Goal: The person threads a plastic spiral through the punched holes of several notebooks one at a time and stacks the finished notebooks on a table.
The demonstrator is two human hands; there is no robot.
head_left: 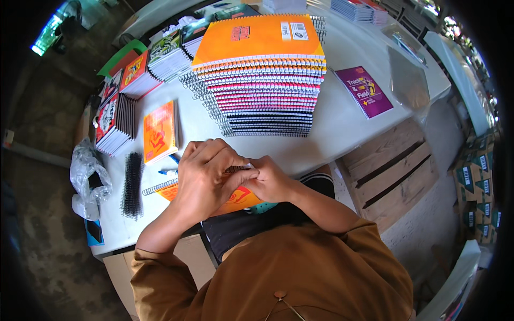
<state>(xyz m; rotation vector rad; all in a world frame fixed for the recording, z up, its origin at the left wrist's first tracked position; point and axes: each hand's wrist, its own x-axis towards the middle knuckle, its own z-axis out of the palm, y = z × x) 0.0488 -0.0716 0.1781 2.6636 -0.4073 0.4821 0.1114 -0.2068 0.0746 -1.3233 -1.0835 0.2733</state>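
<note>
Orange covers the book (243, 199) in front of you, at the near edge of the white surface (342, 134), partly hidden under your hands. Its wire coil (156, 187) shows past your left wrist, and more of it shows between your fingers. Your left hand (208, 167) arches over the book, its fingers narrow, thumb and forefinger closed on the coil's right end. Your right hand (272, 180) meets it there, its fingers also pinched on that end; the tips overlap, so you cannot tell exactly where each one grips.

Just beyond your left hand lie a blue pen (169, 172) and a small orange pile (159, 131). Farther left are a bundle of black coils (131, 184) and, beside it, a crumpled clear bag (88, 182). Ahead of you rises a tall stack (267, 101) of coil-bound books, orange on top, black at the bottom. A purple book (364, 92) lies apart to its right. Below the surface's right edge sits a wooden pallet (390, 172).
</note>
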